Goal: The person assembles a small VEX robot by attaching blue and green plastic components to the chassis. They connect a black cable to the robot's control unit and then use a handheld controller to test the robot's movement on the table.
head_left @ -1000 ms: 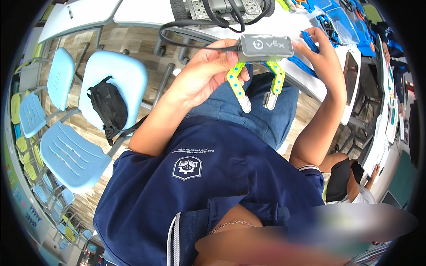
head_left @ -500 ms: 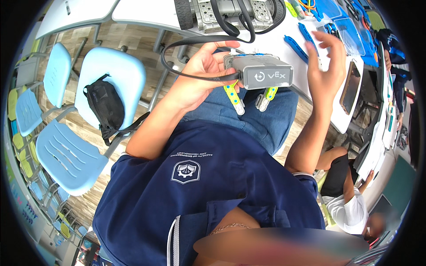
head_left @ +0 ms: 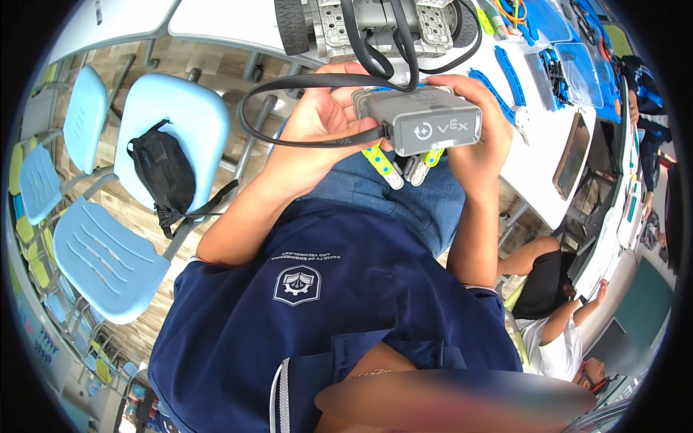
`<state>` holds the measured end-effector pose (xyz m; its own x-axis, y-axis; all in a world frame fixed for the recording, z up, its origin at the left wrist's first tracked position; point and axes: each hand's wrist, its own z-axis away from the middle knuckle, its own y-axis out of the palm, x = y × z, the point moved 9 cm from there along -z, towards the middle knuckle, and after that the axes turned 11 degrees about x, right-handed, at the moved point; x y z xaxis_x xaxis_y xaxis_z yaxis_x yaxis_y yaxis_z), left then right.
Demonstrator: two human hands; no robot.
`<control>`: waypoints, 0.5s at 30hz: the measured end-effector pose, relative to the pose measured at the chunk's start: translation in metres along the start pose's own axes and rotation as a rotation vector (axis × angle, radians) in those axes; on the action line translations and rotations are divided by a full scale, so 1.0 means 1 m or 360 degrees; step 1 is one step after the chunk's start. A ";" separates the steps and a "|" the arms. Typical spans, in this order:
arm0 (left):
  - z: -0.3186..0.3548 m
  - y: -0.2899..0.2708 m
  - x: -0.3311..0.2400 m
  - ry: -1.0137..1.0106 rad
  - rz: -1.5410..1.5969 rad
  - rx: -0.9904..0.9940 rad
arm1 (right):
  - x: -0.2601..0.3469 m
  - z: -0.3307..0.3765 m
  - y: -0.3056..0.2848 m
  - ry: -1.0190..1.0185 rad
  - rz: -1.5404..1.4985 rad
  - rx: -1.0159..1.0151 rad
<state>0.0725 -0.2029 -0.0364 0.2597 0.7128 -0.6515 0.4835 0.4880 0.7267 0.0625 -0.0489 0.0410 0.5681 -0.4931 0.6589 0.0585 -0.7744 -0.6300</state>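
Note:
Between my two hands, above my lap, is a grey box-shaped motor [head_left: 437, 124] with a flat black cable [head_left: 289, 81] plugged into its side. My left hand [head_left: 317, 119] grips the motor's left side, thumb along the plug end of the cable. My right hand [head_left: 480, 123] is wrapped round its right side, the fingers partly behind it. Two lime-green and pale grey beams [head_left: 381, 164] hang below the motor, and blue pieces show at its back edge. The cable loops up toward a grey wheeled robot base [head_left: 379, 36] on the table.
Blue beams [head_left: 510, 76] and a clear parts box [head_left: 548, 76] lie on the white table [head_left: 534, 169] to the right, with a dark phone-like slab [head_left: 572, 155] near its edge. Light blue chairs [head_left: 173, 108] stand at left, one bearing a black bag [head_left: 162, 169]. Another person [head_left: 552, 339] sits at right.
My right hand has come in from the right, where it was raised and apart, and now holds the motor's right side. The two hanging beams have swung closer together.

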 end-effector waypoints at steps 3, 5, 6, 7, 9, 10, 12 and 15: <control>0.004 -0.004 0.002 -0.0047 -0.0108 -0.0107 | -0.004 -0.003 0.004 0.0097 -0.0004 0.0107; 0.006 -0.004 -0.001 -0.0033 -0.0307 -0.0150 | -0.004 -0.004 0.006 0.0106 0.0020 0.0159; 0.006 -0.003 -0.004 -0.0027 -0.0379 -0.0136 | -0.004 -0.004 0.006 0.0093 0.0013 0.0170; 0.005 0.000 -0.007 -0.0008 -0.0457 -0.0110 | -0.004 -0.004 0.006 0.0081 0.0012 0.0180; 0.006 0.003 -0.016 -0.0006 -0.0641 -0.0091 | -0.004 -0.004 0.005 0.0068 0.0000 0.0159; 0.006 0.003 -0.022 -0.0023 -0.0750 -0.0097 | -0.004 -0.004 0.004 0.0065 -0.0010 0.0127; 0.007 0.006 -0.037 -0.0065 -0.1126 -0.0140 | -0.005 -0.005 0.002 0.0074 -0.0012 0.0102; 0.008 0.015 -0.072 0.0007 -0.1760 -0.0287 | -0.006 -0.004 0.001 0.0097 0.0011 0.0128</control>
<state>0.0682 -0.2509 0.0195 -0.2410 -0.1566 -0.9578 0.3183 0.9195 -0.2304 0.0562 -0.0483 0.0377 0.5177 -0.5237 0.6765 0.1215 -0.7377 -0.6641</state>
